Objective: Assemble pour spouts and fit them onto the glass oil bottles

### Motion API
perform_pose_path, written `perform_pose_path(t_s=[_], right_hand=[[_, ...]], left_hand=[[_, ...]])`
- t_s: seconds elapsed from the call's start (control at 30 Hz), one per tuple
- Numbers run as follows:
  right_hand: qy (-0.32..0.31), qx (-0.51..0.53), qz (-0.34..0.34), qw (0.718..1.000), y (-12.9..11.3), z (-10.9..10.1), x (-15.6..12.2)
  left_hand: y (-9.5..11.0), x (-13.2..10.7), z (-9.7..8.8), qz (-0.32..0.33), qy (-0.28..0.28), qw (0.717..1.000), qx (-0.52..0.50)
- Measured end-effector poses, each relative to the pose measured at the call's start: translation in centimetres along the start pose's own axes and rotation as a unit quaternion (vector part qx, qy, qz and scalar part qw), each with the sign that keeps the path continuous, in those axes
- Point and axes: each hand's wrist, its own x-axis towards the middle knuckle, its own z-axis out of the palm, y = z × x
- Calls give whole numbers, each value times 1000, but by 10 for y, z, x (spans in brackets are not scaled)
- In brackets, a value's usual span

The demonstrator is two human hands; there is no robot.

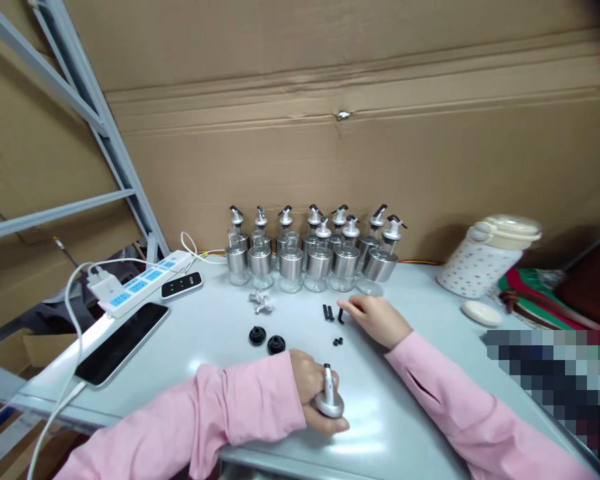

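My left hand (314,390) is closed round a silver pourer cap (329,401) with a short spout, held low over the pale table (220,347) near its front edge. Farther back, my right hand (377,320) rests on the table with its fingers curled, the fingertips at two small black pieces (332,313). A tiny black bit (337,342) lies between the hands. Two round black stoppers (267,339) sit left of it, and a small silver metal part (261,302) lies beyond them. Both arms wear pink sleeves.
Several glass bottles with silver collars and pourer tops (310,257) stand in a row at the back. At the left lie a power strip (143,281), a small black device (181,285) and a phone (123,341). A spotted thermos (485,257) and a white oval object (481,312) sit at the right.
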Motion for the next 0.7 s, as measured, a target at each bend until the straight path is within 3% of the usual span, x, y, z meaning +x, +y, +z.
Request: perform_pose_path(t_s=[0.17,0.43,0.7], right_hand=[[9,-26,0,1000,5,-1,0],[-22,10,-139,990,-6,1,-5],[-49,-5,-118,992,-12,0,-5]], left_hand=[[-5,-1,9,-23,-4,999,24],[-5,-3,6,-11,12,1000,3],[-6,0,11,-22,-8,1000,11]])
